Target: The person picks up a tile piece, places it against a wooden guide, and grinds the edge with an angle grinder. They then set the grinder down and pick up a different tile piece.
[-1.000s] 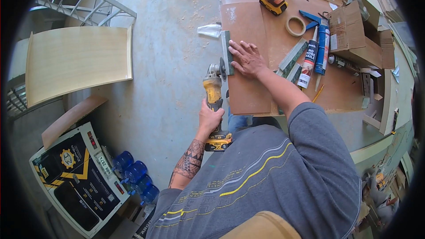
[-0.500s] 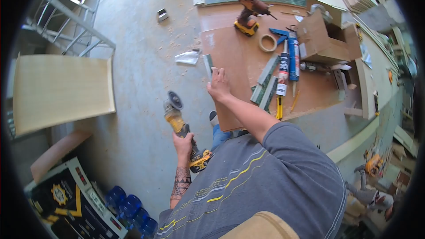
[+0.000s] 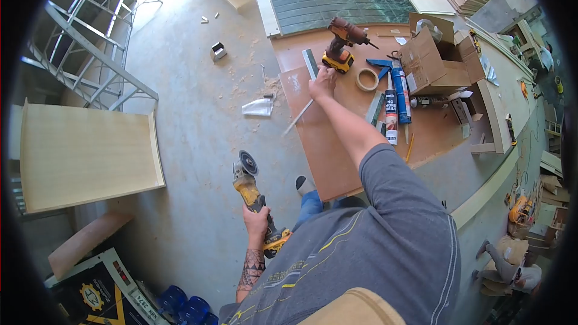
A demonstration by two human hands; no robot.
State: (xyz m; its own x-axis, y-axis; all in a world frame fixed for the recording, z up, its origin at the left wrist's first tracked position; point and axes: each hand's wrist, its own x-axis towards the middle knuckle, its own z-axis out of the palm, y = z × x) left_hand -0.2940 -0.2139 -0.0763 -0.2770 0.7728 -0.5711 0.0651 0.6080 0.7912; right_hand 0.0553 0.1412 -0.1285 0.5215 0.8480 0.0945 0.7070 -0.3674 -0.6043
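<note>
In the head view, your left hand (image 3: 256, 221) is wrapped around the body of a yellow-and-black angle grinder (image 3: 247, 191), fingers curled in against it, though you cannot tell how each fingertip sits. The grinder is over the floor (image 3: 205, 162), left of the work board and well apart from it, with its disc (image 3: 248, 162) at the far end and its battery near your shirt. Your right hand (image 3: 323, 84) reaches out over the brown board (image 3: 328, 159), its fingers bunched on a green strip (image 3: 309, 62) that sticks out beyond them; the thumb's exact hold is hard to make out. A thin pale strip (image 3: 298, 118) slants from below that hand toward the board's left edge, and you cannot tell whether it is part of the same piece. Just beyond your right hand stands a cordless drill (image 3: 341, 45), with a roll of tape (image 3: 366, 79) to its right. Farther right you have a NO MORE NAILS tube (image 3: 391, 114), a blue tube (image 3: 401, 93), a pencil (image 3: 410, 147) and an open cardboard box (image 3: 442, 66).
</note>
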